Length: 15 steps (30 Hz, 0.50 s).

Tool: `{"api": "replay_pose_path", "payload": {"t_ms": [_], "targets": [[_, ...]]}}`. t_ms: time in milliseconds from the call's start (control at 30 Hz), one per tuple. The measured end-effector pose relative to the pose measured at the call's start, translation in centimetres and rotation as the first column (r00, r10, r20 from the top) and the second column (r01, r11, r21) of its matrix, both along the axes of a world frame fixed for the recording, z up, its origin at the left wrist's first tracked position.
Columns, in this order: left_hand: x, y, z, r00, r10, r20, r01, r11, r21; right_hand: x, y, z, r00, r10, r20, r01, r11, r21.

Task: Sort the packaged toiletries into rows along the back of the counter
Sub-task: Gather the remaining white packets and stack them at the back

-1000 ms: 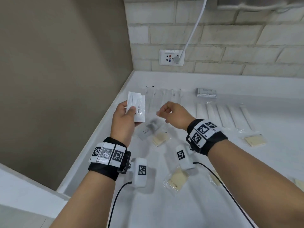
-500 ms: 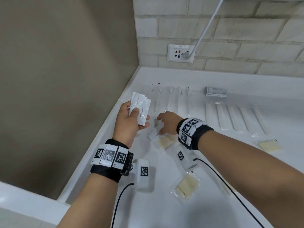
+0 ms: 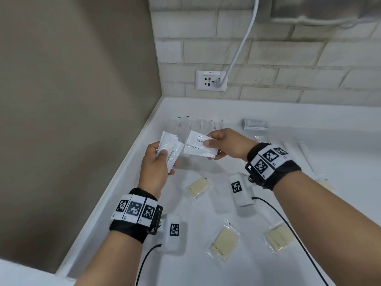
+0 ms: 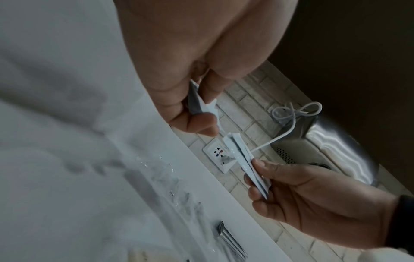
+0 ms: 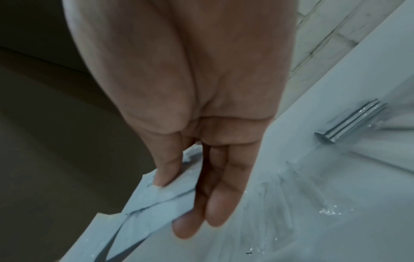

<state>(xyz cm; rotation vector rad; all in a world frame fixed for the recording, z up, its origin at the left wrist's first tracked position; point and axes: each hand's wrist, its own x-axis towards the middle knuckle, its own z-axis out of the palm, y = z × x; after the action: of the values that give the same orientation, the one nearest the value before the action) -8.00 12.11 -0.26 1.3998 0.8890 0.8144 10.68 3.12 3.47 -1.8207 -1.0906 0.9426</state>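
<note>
My left hand [image 3: 159, 159] grips a small stack of white toothpaste sachets [image 3: 170, 150] above the counter's left side. My right hand [image 3: 223, 144] pinches two more white sachets [image 3: 199, 146] between thumb and fingers, just right of the left stack. The left wrist view shows the left-hand sachets [image 4: 201, 106] edge-on and my right hand [image 4: 298, 191] holding its sachets [image 4: 241, 159]. In the right wrist view my fingers [image 5: 215, 203] clamp the sachets [image 5: 156, 203]. Clear-wrapped long items [image 3: 195, 124] lie in a row at the counter's back.
Cream soap packets lie loose on the counter [image 3: 309, 265]: one [image 3: 199, 187] under my hands, two [image 3: 223, 243] [image 3: 279, 238] nearer me. A flat grey packet stack [image 3: 255, 124] sits at the back. A wall socket [image 3: 211, 80] with a white cable is behind. A brown wall bounds the left.
My right hand went down to the counter, picked up white sachets there, and has lifted them beside the stack in my left hand. The left hand kept its stack raised.
</note>
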Motion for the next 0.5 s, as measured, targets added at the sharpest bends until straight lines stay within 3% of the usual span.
{"api": "replay_pose_path", "payload": {"t_ms": [200,500], "targets": [[0.8,-1.1,0.5,0.998,-0.063,-0.028,0.063,0.998,-0.008,-0.1,-2.1,-0.1,0.999,-0.046,0.006,0.046,0.998,-0.039],[2.8,-5.3,1.2,0.970,-0.242,0.014,0.242,0.960,-0.139,0.7,-5.6,-0.3,0.998,-0.045,-0.050,0.043,0.998,-0.051]]}}
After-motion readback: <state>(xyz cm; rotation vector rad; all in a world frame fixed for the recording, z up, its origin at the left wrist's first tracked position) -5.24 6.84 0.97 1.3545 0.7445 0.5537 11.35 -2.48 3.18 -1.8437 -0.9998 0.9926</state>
